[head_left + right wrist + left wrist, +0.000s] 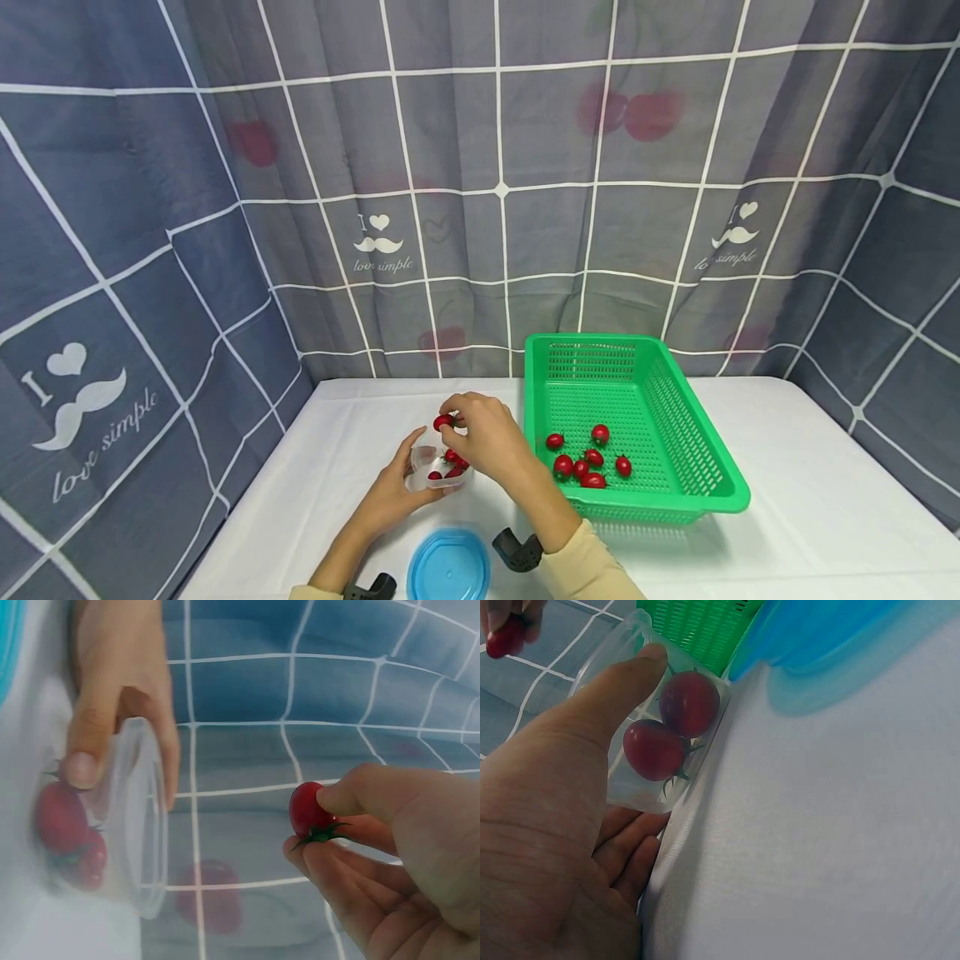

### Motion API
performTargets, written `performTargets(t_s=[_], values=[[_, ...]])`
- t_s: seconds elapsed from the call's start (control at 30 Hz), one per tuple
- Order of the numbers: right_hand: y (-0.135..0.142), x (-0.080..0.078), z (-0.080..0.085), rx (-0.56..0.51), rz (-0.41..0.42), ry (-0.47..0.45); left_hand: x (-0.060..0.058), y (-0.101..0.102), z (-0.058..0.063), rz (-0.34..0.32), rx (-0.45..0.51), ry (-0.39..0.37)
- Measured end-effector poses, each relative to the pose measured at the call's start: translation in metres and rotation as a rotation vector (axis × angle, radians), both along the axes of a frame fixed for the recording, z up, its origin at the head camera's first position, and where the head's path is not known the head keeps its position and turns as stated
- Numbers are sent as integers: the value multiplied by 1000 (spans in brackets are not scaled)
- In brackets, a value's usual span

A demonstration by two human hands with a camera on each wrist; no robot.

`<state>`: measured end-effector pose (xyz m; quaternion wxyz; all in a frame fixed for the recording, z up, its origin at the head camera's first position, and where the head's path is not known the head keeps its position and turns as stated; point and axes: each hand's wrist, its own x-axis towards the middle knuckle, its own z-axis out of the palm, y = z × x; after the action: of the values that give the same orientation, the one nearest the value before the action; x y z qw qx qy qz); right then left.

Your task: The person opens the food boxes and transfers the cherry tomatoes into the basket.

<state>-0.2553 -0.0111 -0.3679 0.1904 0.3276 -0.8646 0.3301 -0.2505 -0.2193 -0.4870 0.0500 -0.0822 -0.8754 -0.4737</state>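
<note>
A small clear plastic container [424, 457] with several red cherry tomatoes [453, 472] in it stands on the white table. My left hand [393, 492] grips its side, thumb along the near wall and fingers round the far side; the left wrist view shows two tomatoes [689, 705] through the plastic. Above the container, my right hand [487, 437] pinches one cherry tomato [308, 810] between thumb and fingers, its green stem end showing in the right wrist view. To the right sits a green basket [675, 400] holding several more cherry tomatoes [593, 457].
A round blue lid [449, 567] lies on the white table [262, 508] in front of the container, between the forearms. A grey checked curtain [457, 242] hangs behind the table and along both sides.
</note>
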Motion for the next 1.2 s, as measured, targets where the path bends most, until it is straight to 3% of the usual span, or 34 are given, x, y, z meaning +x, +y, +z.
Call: performTargets(t_s=[0.6,1.2], values=[[17,5,20,-115,50,31,0,0,-1,31,-19,-7],[41,13,39,-208,-7,95,0,1,0,40,-42,7]])
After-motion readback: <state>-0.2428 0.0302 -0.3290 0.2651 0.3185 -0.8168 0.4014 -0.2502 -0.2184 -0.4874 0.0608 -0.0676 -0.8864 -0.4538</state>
